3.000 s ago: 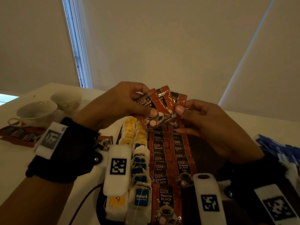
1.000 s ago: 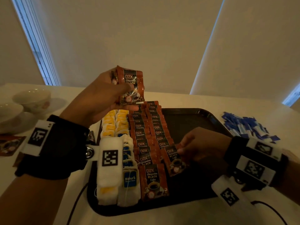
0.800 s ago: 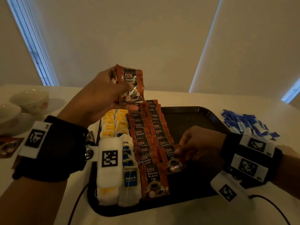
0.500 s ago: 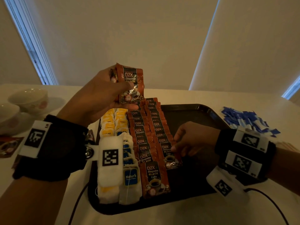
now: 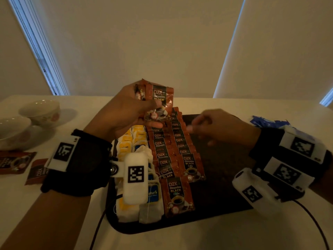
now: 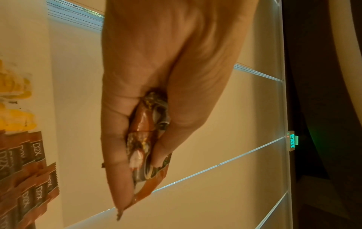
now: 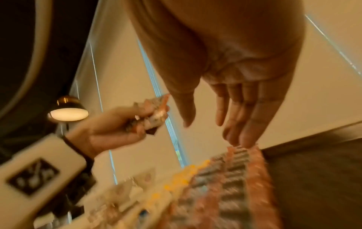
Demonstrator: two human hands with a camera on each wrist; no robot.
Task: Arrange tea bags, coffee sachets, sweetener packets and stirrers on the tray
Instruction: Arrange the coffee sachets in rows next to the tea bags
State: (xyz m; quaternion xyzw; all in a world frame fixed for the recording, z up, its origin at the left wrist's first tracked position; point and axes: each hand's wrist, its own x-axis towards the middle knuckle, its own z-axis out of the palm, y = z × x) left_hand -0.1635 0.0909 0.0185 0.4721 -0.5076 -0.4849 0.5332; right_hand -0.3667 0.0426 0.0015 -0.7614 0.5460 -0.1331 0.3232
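Left hand: left hand (image 5: 124, 112) is up above the far end of the tray. Its thumb and fingers pinch a small stack of coffee sachets (image 5: 158, 101). The packs are shiny, crinkly and brown-red, with a dark label that says D2X. The left wrist view shows the stack (image 6: 149, 139) squeezed flat between thumb and fingers.
Right hand: right hand (image 5: 221, 127) is blurry in the head view. The right wrist view shows it (image 7: 235, 86) with fingers straight and spread, holding nothing. Its fingertips (image 7: 246, 139) are right by the far end of the sachet rows; I cannot tell if they touch.
Tray: dark tray (image 5: 225, 199) with round corners sits flat on a pale table (image 5: 198, 240). Its right half is bare.
Sachets on tray: two long rows of flat brown-red coffee packs (image 5: 173, 159) run from near to far. They lie over each other like roof tiles.
Tea bags: soft white tea bags (image 5: 153, 195) sit in two rows just left of the sachets. Some have yellow tags, some blue. A thin string hangs from the nearest one.
Sweetener packets: a loose heap of little blue and white packets (image 5: 266, 122) lies on the table, just right of the tray.
Cups: two round pale cups (image 5: 41, 110) stand at the far left.
Loose sachets: two flat brown packs (image 5: 16, 162) lie on the table near the cups.
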